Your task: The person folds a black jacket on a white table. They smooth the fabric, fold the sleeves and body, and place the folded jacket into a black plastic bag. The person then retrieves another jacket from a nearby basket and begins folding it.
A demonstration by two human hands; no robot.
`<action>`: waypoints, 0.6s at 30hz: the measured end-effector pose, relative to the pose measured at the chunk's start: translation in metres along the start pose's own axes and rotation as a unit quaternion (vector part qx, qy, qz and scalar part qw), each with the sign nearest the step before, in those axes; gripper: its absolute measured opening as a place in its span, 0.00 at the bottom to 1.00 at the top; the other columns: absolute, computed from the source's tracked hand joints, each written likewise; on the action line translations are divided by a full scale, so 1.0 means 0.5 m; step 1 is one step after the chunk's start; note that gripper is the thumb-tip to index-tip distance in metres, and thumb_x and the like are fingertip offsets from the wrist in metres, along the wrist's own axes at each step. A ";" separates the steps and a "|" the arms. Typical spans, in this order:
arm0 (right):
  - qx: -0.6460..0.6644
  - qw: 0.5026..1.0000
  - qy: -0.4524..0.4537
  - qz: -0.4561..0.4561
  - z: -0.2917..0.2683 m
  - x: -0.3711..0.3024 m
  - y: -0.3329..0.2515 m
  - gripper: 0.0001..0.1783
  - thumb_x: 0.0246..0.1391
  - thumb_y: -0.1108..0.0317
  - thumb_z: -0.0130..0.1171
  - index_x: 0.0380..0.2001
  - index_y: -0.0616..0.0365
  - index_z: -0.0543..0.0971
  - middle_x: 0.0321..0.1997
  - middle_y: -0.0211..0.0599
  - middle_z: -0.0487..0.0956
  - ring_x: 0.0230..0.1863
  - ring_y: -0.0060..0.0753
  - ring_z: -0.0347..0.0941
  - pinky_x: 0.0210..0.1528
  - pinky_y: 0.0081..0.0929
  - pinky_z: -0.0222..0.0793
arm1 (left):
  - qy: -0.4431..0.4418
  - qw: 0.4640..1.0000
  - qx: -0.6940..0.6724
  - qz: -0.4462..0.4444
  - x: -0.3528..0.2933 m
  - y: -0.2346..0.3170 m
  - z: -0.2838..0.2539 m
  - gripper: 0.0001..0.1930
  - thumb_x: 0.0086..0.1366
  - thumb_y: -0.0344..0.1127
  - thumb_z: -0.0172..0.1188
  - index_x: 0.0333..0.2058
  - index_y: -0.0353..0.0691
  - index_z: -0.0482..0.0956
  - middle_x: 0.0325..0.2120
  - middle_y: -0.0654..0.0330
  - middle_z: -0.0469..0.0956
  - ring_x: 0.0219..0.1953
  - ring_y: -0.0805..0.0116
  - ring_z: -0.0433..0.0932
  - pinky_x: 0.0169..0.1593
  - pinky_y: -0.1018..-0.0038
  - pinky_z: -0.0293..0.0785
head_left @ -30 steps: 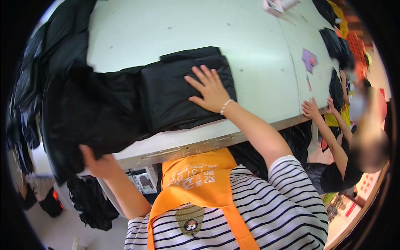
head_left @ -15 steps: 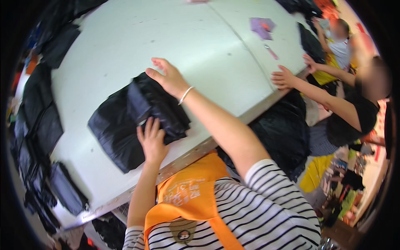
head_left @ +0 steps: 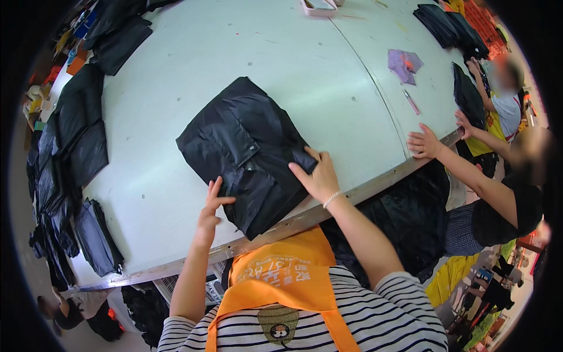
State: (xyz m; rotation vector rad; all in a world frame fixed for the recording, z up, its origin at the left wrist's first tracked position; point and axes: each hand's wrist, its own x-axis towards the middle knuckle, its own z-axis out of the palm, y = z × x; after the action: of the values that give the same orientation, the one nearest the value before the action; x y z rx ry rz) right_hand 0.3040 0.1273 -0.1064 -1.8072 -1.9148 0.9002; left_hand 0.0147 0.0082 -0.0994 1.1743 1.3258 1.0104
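A folded black garment of shiny fabric lies on the pale table near its front edge, turned at an angle. A flap with a small light mark shows at its middle. By the garment's lower left edge is my left hand, open, fingers spread and a fingertip close to the cloth. My right hand, with a pale bracelet at the wrist, grips the garment's right edge, thumb on top and fingers at the outer side; some fingertips are hidden.
Black folded garments line the table's left side. On the right lie a purple cloth and a small pink-handled tool. A co-worker's hand rests at the table edge. A pink tray stands at the far side.
The garment has turned and shifted right, and its upper part now lies spread flatter. My right hand has come down to its right edge; my left hand has come off its top to the left edge.
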 end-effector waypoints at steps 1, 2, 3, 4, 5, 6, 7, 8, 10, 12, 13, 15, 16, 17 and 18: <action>0.034 0.999 0.014 0.010 0.002 -0.030 0.013 0.40 0.46 0.41 0.62 0.55 0.59 0.70 0.45 0.53 0.68 0.49 0.54 0.65 0.54 0.38 0.63 | 0.010 0.996 -0.077 0.047 -0.002 0.008 0.013 0.24 0.60 0.49 0.45 0.41 0.38 0.82 0.65 0.46 0.54 0.71 0.56 0.39 0.68 0.55 0.28; 0.048 0.999 0.020 0.011 0.008 -0.057 0.026 0.42 0.46 0.42 0.63 0.57 0.61 0.68 0.46 0.52 0.68 0.49 0.52 0.66 0.53 0.38 0.64 | -0.010 0.997 -0.067 0.034 0.002 0.013 0.007 0.25 0.60 0.49 0.51 0.49 0.37 0.76 0.66 0.46 0.50 0.71 0.56 0.39 0.68 0.58 0.32; 0.107 0.994 -0.006 0.030 0.003 -0.075 0.038 0.44 0.46 0.42 0.63 0.58 0.62 0.67 0.47 0.52 0.68 0.49 0.49 0.67 0.53 0.37 0.65 | 0.047 0.998 -0.020 0.032 0.008 0.017 0.034 0.28 0.56 0.46 0.57 0.54 0.38 0.71 0.67 0.47 0.47 0.71 0.55 0.39 0.68 0.58 0.36; 0.168 0.984 -0.036 0.048 -0.007 -0.094 0.046 0.45 0.46 0.42 0.63 0.59 0.64 0.65 0.49 0.51 0.68 0.48 0.46 0.67 0.53 0.36 0.65 | 0.107 0.993 0.030 0.028 0.008 0.024 0.066 0.34 0.52 0.42 0.64 0.58 0.39 0.66 0.68 0.47 0.45 0.70 0.54 0.39 0.68 0.58 0.39; 0.262 0.957 -0.088 0.090 -0.037 -0.094 0.052 0.47 0.47 0.42 0.63 0.60 0.67 0.63 0.50 0.51 0.68 0.48 0.39 0.67 0.52 0.32 0.65 | 0.082 0.969 0.227 0.051 0.014 0.032 0.076 0.48 0.42 0.36 0.73 0.63 0.43 0.58 0.68 0.48 0.42 0.70 0.50 0.41 0.67 0.57 0.44; 0.329 0.926 -0.116 0.145 -0.051 -0.094 0.081 0.46 0.48 0.43 0.63 0.60 0.66 0.64 0.51 0.51 0.68 0.46 0.36 0.67 0.51 0.30 0.65 | 0.090 0.948 0.302 0.051 0.012 0.047 0.100 0.49 0.38 0.36 0.75 0.62 0.43 0.60 0.68 0.47 0.43 0.69 0.45 0.41 0.68 0.57 0.44; 0.236 0.967 -0.025 0.093 -0.087 -0.099 0.058 0.41 0.49 0.46 0.63 0.58 0.65 0.66 0.50 0.49 0.70 0.46 0.37 0.68 0.51 0.30 0.65 | 0.095 0.947 0.304 0.052 0.013 0.050 0.107 0.49 0.38 0.36 0.75 0.62 0.43 0.60 0.68 0.47 0.43 0.69 0.44 0.41 0.68 0.57 0.45; 0.173 0.984 0.035 0.028 -0.109 -0.087 0.050 0.37 0.50 0.49 0.64 0.55 0.65 0.69 0.50 0.47 0.71 0.47 0.38 0.68 0.52 0.30 0.65 | 0.101 0.945 0.306 0.050 0.012 0.053 0.110 0.49 0.38 0.36 0.75 0.61 0.43 0.60 0.67 0.46 0.43 0.69 0.43 0.41 0.67 0.57 0.45; 0.213 0.977 0.007 -0.015 -0.142 -0.037 0.006 0.34 0.51 0.51 0.63 0.50 0.69 0.71 0.49 0.52 0.74 0.49 0.39 0.72 0.52 0.34 0.66 | 0.108 0.941 0.314 0.063 0.009 0.060 0.110 0.48 0.38 0.33 0.74 0.61 0.43 0.61 0.68 0.48 0.43 0.69 0.47 0.41 0.68 0.58 0.44; 0.184 0.982 -0.039 -0.007 -0.141 0.008 -0.056 0.35 0.51 0.51 0.62 0.51 0.72 0.69 0.49 0.57 0.75 0.51 0.45 0.73 0.52 0.36 0.67 | 0.094 0.935 0.333 0.083 0.011 0.060 0.112 0.48 0.39 0.35 0.75 0.61 0.43 0.61 0.68 0.47 0.42 0.69 0.46 0.41 0.68 0.58 0.45; 0.142 0.988 -0.067 -0.010 -0.123 0.033 -0.077 0.35 0.51 0.52 0.62 0.51 0.73 0.68 0.49 0.59 0.74 0.52 0.48 0.72 0.53 0.36 0.67 | 0.095 0.932 0.339 0.080 0.009 0.064 0.114 0.48 0.39 0.35 0.75 0.61 0.43 0.61 0.68 0.48 0.43 0.69 0.46 0.41 0.68 0.57 0.46; 0.052 0.991 -0.119 -0.011 -0.093 0.070 -0.101 0.36 0.51 0.53 0.62 0.52 0.74 0.66 0.50 0.62 0.74 0.53 0.52 0.72 0.53 0.36 0.67 | 0.093 0.930 0.348 0.072 0.008 0.069 0.119 0.47 0.39 0.37 0.75 0.61 0.43 0.62 0.68 0.48 0.43 0.69 0.45 0.41 0.67 0.56 0.48; 0.052 0.992 -0.107 -0.028 -0.092 0.076 -0.109 0.36 0.51 0.54 0.61 0.53 0.74 0.65 0.49 0.62 0.74 0.52 0.53 0.72 0.53 0.36 0.67 | 0.098 0.929 0.351 0.065 0.006 0.070 0.122 0.47 0.40 0.39 0.75 0.60 0.42 0.62 0.67 0.47 0.44 0.69 0.43 0.41 0.66 0.55 0.49; 0.052 0.993 -0.096 -0.047 -0.093 0.081 -0.120 0.36 0.51 0.55 0.61 0.53 0.74 0.65 0.49 0.63 0.74 0.52 0.54 0.71 0.53 0.36 0.67 | 0.103 0.928 0.354 0.057 0.004 0.071 0.124 0.46 0.40 0.41 0.74 0.60 0.41 0.62 0.67 0.47 0.44 0.68 0.42 0.41 0.66 0.54 0.50; 0.052 0.993 -0.084 -0.065 -0.092 0.089 -0.130 0.36 0.50 0.56 0.61 0.54 0.73 0.64 0.48 0.63 0.74 0.52 0.55 0.71 0.53 0.35 0.67 | 0.112 0.928 0.351 0.055 0.006 0.072 0.127 0.46 0.41 0.41 0.74 0.60 0.42 0.62 0.67 0.47 0.45 0.68 0.42 0.41 0.66 0.54 0.50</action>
State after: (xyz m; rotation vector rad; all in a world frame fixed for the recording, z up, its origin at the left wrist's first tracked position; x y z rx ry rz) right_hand 0.2798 0.1812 -0.0373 -1.5704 -2.0190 1.1161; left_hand 0.0815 0.0142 -0.0705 1.7144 1.9103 0.7731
